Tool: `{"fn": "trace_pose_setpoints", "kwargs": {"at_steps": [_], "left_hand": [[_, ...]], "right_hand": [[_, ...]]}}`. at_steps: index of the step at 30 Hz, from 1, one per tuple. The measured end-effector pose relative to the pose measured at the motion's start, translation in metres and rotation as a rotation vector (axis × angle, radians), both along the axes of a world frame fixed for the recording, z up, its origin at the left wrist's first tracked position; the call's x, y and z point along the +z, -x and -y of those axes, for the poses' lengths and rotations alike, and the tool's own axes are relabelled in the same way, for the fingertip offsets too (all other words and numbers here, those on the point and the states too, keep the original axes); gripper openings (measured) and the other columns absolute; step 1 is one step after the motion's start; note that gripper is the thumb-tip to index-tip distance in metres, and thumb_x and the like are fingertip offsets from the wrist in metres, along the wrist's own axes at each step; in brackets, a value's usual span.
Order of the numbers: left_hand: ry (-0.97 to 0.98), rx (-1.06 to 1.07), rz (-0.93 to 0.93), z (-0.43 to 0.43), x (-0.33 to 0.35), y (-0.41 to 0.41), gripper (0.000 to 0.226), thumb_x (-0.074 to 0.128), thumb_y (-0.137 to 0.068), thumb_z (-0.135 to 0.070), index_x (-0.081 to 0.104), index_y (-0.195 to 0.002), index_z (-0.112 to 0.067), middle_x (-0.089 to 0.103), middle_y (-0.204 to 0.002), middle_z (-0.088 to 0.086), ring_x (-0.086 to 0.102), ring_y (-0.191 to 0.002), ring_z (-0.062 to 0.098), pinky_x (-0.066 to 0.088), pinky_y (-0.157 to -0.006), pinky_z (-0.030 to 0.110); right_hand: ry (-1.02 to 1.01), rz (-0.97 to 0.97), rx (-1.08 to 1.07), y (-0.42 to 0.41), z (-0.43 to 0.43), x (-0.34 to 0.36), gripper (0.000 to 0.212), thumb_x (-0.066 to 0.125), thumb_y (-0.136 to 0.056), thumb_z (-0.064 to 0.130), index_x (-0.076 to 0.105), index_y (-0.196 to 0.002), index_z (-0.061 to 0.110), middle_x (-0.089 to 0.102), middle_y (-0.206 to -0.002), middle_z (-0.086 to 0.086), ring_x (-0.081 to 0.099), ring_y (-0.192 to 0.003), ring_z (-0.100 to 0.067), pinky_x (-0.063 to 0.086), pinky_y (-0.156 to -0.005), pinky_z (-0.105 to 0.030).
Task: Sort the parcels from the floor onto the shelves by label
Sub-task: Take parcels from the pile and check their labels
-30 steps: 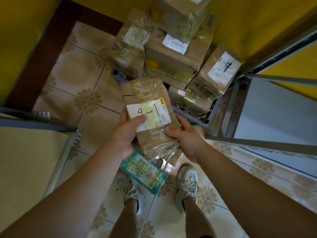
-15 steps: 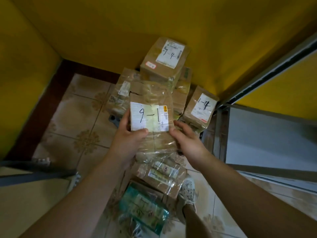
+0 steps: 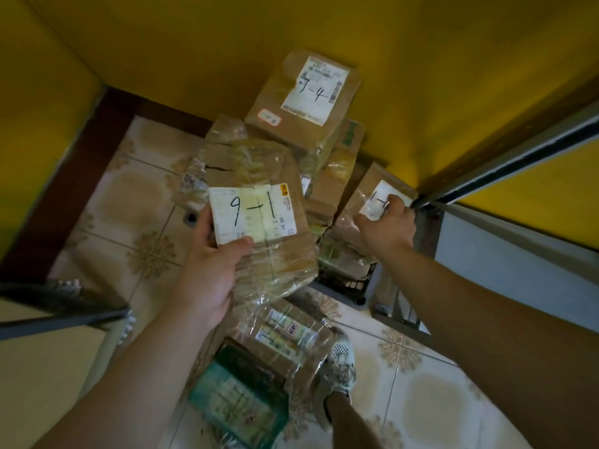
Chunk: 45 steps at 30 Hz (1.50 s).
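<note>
Now, L hand [image 3: 207, 273], centre frame: you grip the 9-1 parcel [image 3: 275, 176] by its lower-left corner, thumb pressed on the white label, fingers behind it. The parcel is brown card under clear tape, held up off the floor and tilted a bit.

R hand [image 3: 385, 225], right of centre: back of hand faces the cam, fingers bent down onto the label of a brown parcel [image 3: 372, 183] in the pile. Only "1-" of the label shows. Can't tell if you've got real hold of it or are just touching.

Pile sits against the yellow wall, upper centre. The 7-4 parcel [image 3: 304, 102] is on top.

Lower centre, by your shoe [image 3: 337, 367]: a taped parcel [image 3: 291, 338] and a green parcel [image 3: 240, 403], both on the tile floor [image 3: 136, 202].

Grey shelf frame [image 3: 505, 157] is at the right edge, another shelf edge [image 3: 58, 306] at far left.
</note>
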<state>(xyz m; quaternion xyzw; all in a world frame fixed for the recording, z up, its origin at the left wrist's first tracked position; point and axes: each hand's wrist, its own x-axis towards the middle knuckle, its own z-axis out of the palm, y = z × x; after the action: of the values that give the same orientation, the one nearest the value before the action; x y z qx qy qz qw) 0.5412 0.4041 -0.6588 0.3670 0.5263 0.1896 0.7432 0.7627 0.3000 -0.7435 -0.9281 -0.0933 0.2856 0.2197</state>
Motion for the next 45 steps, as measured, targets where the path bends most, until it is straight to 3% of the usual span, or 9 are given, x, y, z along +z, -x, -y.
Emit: {"fn": "trace_pose_setpoints", "kwargs": {"at_steps": [4,8,11,15,22,27,31,37,45], "left_hand": [[-0.020,-0.017,-0.026,0.016,-0.011,-0.006,0.067,0.051,-0.089,0.011,0.044,-0.140,-0.031,0.072,-0.112,0.000,0.070,-0.100,0.019,0.057,-0.079,0.046],[-0.017,-0.020,-0.044,0.021,-0.019,-0.011,0.064,0.049,-0.089,0.012,0.045,-0.139,-0.029,0.072,-0.111,0.000,0.071,-0.097,0.019,0.059,-0.077,0.046],[-0.007,-0.041,-0.061,0.020,-0.022,-0.011,0.064,0.049,-0.090,0.011,0.046,-0.138,-0.032,0.072,-0.112,0.001,0.071,-0.097,0.020,0.061,-0.073,0.043],[-0.010,-0.055,-0.082,0.015,-0.023,-0.013,0.064,0.049,-0.090,0.010,0.047,-0.137,-0.033,0.072,-0.111,0.000,0.071,-0.097,0.019,0.061,-0.068,0.039],[-0.041,-0.081,-0.107,0.010,-0.024,-0.011,0.064,0.048,-0.091,0.011,0.048,-0.137,-0.034,0.070,-0.118,0.001,0.067,-0.107,0.022,0.050,-0.092,0.056],[-0.050,-0.105,-0.132,0.007,-0.024,-0.011,0.065,0.047,-0.092,0.010,0.045,-0.140,-0.034,0.068,-0.121,0.000,0.066,-0.110,0.022,0.049,-0.095,0.057],[-0.057,-0.110,-0.175,0.007,-0.025,-0.011,0.064,0.047,-0.094,0.007,0.044,-0.140,-0.037,0.069,-0.120,-0.004,0.066,-0.110,0.021,0.049,-0.095,0.056],[-0.140,-0.111,-0.197,0.009,-0.024,-0.012,0.067,0.046,-0.096,0.006,0.043,-0.137,-0.046,0.066,-0.125,-0.005,0.063,-0.115,0.019,0.047,-0.100,0.056],[-0.225,-0.106,-0.233,0.012,0.002,-0.008,0.068,0.047,-0.098,0.002,0.031,-0.150,-0.038,0.059,-0.134,-0.003,0.061,-0.114,0.014,0.053,-0.094,0.043]], "right_hand": [[0.103,-0.166,-0.200,-0.012,0.016,-0.026,0.110,0.078,-0.078,0.047,0.007,-0.155,0.017,0.029,-0.152,-0.015,0.035,-0.136,-0.037,0.038,-0.107,-0.046],[-0.186,-0.401,-0.407,-0.014,0.024,-0.046,0.064,0.083,-0.078,0.035,0.051,-0.132,0.019,0.063,-0.127,-0.002,0.063,-0.104,-0.023,0.052,-0.076,-0.030],[-0.272,-0.390,-0.454,-0.006,0.023,-0.052,0.074,0.085,-0.073,0.037,0.045,-0.134,0.023,0.063,-0.123,0.000,0.063,-0.106,-0.025,0.055,-0.090,-0.045],[-0.344,-0.382,-0.399,-0.005,0.020,-0.054,0.081,0.080,-0.082,0.026,0.030,-0.146,0.022,0.058,-0.120,0.003,0.060,-0.105,-0.020,0.051,-0.089,-0.033],[-0.406,-0.483,-0.440,-0.011,0.016,-0.057,0.093,0.076,-0.085,0.030,0.013,-0.153,0.026,0.052,-0.128,0.000,0.057,-0.109,-0.024,0.048,-0.098,-0.044],[-0.501,-0.609,-0.472,-0.015,0.023,-0.058,0.059,0.065,-0.093,0.022,0.040,-0.146,0.027,0.064,-0.127,-0.002,0.066,-0.101,-0.019,0.052,-0.096,-0.041],[-0.505,-0.663,-0.491,-0.012,0.021,-0.053,0.087,0.076,-0.073,0.042,0.034,-0.150,0.040,0.055,-0.142,0.001,0.059,-0.121,-0.028,0.043,-0.104,-0.056],[-0.443,-0.512,-0.432,-0.002,0.022,-0.046,0.090,0.073,-0.084,0.037,0.017,-0.155,0.041,0.042,-0.152,0.000,0.050,-0.130,-0.028,0.039,-0.110,-0.053],[-0.435,-0.382,-0.473,0.018,0.039,-0.007,0.102,0.062,-0.056,0.067,0.022,-0.148,0.053,0.044,-0.147,0.002,0.051,-0.126,-0.032,0.045,-0.105,-0.052]]}}
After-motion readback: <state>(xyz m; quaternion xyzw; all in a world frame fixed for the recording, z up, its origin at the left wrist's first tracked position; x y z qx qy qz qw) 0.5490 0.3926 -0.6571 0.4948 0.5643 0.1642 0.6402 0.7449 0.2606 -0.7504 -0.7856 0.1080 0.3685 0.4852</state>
